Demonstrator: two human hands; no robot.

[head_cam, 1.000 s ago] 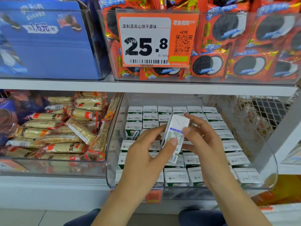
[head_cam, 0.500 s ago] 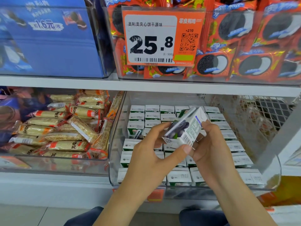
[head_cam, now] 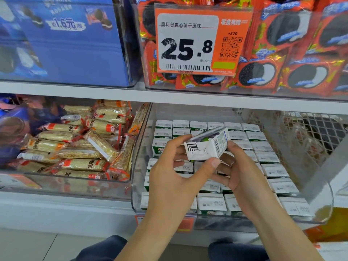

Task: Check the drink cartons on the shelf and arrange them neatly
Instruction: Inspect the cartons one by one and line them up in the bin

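A small white drink carton (head_cam: 205, 146) lies tipped on its side above the clear plastic bin (head_cam: 137, 185), its folded bottom flap facing me. My left hand (head_cam: 175, 178) grips its near end with thumb below and fingers above. My right hand (head_cam: 243, 172) holds its right end from underneath. Below them, several white and green cartons (head_cam: 267, 159) stand in rows inside the bin; my hands hide the middle rows.
A clear bin of wrapped yellow snack bars (head_cam: 79, 146) sits to the left. On the shelf above are a blue box (head_cam: 62, 40), red cookie packs (head_cam: 301, 53) and an orange price tag (head_cam: 197, 40). A wire mesh panel (head_cam: 310, 136) stands at the right.
The carton went from upright to tipped on its side, its bottom turning toward me, as both hands rotated it. The view moved closer to the shelf.
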